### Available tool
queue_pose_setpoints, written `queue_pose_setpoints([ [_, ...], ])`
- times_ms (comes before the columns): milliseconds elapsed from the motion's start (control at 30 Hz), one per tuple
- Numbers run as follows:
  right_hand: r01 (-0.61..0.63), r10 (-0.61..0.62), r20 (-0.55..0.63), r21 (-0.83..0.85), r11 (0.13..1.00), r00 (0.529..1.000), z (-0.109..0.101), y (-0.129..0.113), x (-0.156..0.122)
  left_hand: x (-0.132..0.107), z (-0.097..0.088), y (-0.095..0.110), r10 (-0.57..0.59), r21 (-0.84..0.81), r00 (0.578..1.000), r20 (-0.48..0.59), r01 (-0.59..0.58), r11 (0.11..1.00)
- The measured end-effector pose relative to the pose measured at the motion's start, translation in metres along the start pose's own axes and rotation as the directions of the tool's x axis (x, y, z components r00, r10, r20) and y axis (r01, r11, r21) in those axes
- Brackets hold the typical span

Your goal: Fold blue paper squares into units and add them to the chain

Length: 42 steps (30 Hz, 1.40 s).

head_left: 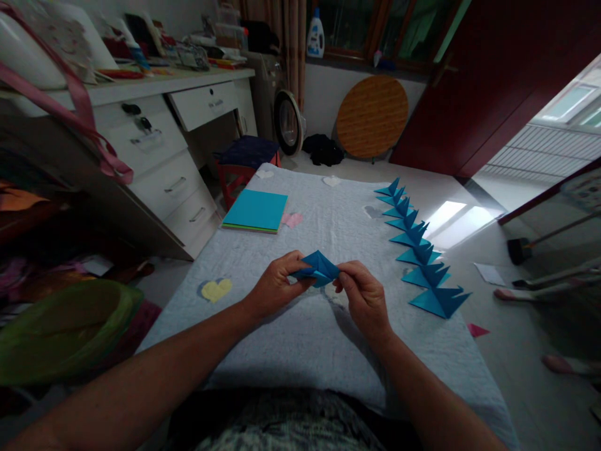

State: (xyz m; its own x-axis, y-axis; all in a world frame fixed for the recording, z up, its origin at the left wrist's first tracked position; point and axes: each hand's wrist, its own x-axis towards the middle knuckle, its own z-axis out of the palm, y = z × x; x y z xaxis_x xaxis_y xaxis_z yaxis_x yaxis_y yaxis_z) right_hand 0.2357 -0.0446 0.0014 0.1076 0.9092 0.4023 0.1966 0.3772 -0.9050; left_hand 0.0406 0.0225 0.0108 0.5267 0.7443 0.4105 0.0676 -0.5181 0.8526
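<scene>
Clothing [295,423], cropped below, borders the table's [300,360] near edge. Left hand [273,287] and right hand [365,297] pinch partly hidden folded paper [318,264].

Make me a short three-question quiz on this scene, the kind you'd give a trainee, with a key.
1. Which hands are on the folded blue paper?
2. True or false: the round washing machine door stands open.
3. What lies toward the left side of the cloth?
A. row of folded blue shapes
B. stack of square paper
C. broom

Key:
1. Both: the left hand and the right hand.
2. True.
3. B.
</scene>
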Motion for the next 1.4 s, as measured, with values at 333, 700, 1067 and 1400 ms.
queue_pose_setpoints([
  [333,-0.004,0.004,0.022,0.007,1.0,1.0,0.001,0.0,0.002,-0.003,0.001,-0.001,0.011,0.073,0.999,-0.043,-0.007,0.997],
  [700,0.019,-0.019,0.05,0.004,1.0,0.999,0.002,-0.005,0.003,-0.002,0.002,-0.001,0.107,0.069,0.991,-0.08,-0.102,0.992],
  [1067,-0.157,0.142,0.087,0.197,0.968,0.986,0.0,-0.004,0.002,-0.001,0.0,0.001,0.09,0.01,0.994,-0.062,-0.089,0.996],
  [1400,-0.341,0.28,0.202,0.412,0.845,0.939,0.001,0.005,0.003,-0.001,-0.002,0.003,-0.013,-0.023,0.996,-0.085,0.011,1.0],
])
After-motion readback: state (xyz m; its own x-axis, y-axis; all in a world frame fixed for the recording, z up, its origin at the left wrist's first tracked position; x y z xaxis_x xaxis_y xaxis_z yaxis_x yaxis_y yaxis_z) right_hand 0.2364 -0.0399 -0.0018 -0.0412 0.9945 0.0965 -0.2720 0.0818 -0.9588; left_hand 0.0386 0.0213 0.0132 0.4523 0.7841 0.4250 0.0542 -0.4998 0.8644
